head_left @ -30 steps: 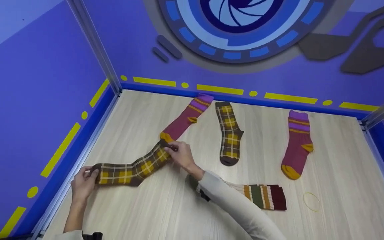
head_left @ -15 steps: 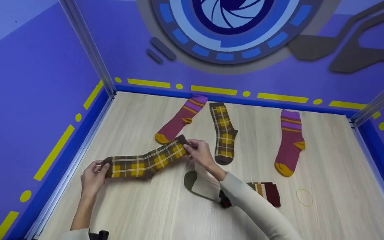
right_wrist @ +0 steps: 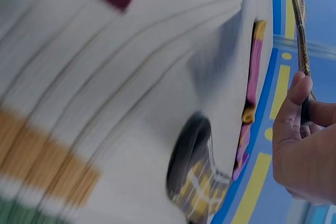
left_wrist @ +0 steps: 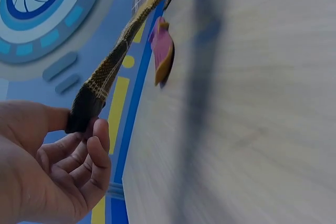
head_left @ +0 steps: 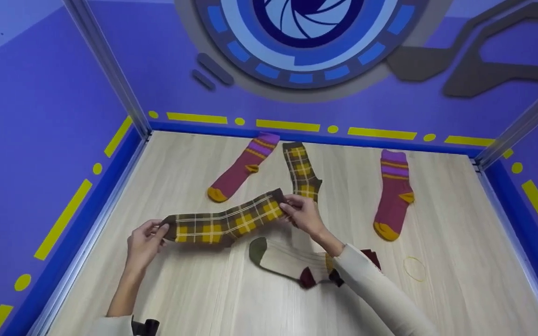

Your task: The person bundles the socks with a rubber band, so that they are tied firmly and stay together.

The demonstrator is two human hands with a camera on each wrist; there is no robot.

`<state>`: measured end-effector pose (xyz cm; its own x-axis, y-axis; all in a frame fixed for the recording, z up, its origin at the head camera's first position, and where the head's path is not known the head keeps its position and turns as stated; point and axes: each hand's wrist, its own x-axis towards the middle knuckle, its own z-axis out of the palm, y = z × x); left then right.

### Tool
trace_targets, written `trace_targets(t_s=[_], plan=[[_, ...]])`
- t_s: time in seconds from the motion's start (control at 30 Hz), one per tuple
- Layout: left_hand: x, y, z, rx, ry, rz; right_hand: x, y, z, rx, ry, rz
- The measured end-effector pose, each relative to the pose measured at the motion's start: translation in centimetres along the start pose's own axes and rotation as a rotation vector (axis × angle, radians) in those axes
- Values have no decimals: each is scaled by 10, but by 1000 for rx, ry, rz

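A brown and yellow plaid sock (head_left: pixel 227 224) is stretched between both hands, raised off the table. The left hand (head_left: pixel 144 245) pinches its dark toe end; in the left wrist view the thumb and fingers of that hand (left_wrist: pixel 58 166) grip the dark tip. At the dark cuff, the right hand (head_left: pixel 304 215) pinches the other end, and the right wrist view shows the hand (right_wrist: pixel 310 140) with thumb and fingers closed on it. A second plaid sock (head_left: pixel 302 170) lies behind the right hand, its toe hidden.
Two maroon and purple socks (head_left: pixel 240 170) (head_left: pixel 392 196) lie toward the back, left and right. A cream striped sock (head_left: pixel 283 261) lies partly under the right sleeve, with a thin yellow band (head_left: pixel 414 269) to its right. Blue walls (head_left: pixel 54 116) enclose the table.
Both hands have moved right with the held plaid sock, whose cuff now overlaps the area near the second plaid sock. More of the cream sock's toe and heel shows.
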<state>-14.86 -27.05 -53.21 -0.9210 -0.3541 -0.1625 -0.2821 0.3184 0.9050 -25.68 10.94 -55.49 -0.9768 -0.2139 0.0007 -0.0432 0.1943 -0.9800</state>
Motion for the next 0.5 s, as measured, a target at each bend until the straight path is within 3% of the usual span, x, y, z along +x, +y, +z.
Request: trace_targets(t_s=[0.17, 0.33, 0.5], plan=[[-2, 8, 11, 39, -52, 17, -9, 2, -20, 39, 18, 54], [-6, 12, 23, 37, -93, 32, -14, 1, -42, 29, 1, 35], [-7, 19, 44, 11, -162, 41, -27, 1, -72, -2, 4, 25]])
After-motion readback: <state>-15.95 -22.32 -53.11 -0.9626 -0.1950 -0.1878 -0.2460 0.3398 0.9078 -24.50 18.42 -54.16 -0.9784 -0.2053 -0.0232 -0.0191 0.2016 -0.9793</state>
